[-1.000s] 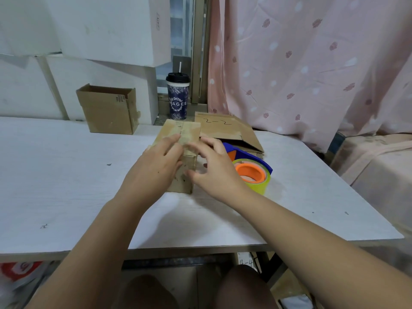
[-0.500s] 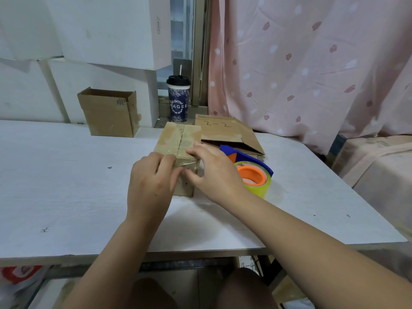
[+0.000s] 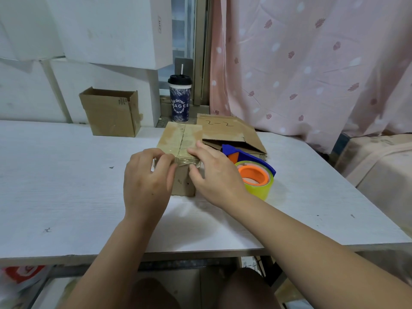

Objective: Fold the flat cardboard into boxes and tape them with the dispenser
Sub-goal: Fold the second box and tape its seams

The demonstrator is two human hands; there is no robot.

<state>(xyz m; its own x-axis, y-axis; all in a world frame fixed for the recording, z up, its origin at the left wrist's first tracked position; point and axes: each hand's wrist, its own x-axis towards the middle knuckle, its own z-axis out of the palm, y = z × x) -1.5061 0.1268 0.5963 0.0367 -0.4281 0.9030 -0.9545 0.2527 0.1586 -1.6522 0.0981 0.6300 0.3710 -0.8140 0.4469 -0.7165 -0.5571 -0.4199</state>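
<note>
Cup (image 3: 179, 101) is showing "HAGEE" in white on its dark wrap, 1st letter partly turned away. Flat cardboard (image 3: 225, 132) is carrying handwritten "2-2" nr its far edge. Card under the table (image 3: 249, 264) is showing sth like "4-4", not certain. Label (image 3: 159, 24) on white box (image 3: 107, 30) & print (image 3: 122, 101) on open brown box (image 3: 109, 118) are coming out too small to read.

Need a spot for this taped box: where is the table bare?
Bare: the left stretch of table, between the open box and the near edge; the near right corner before the tape dispenser. Crowded: the middle, where taped box, dispenser and flat cardboard bunch.
</note>
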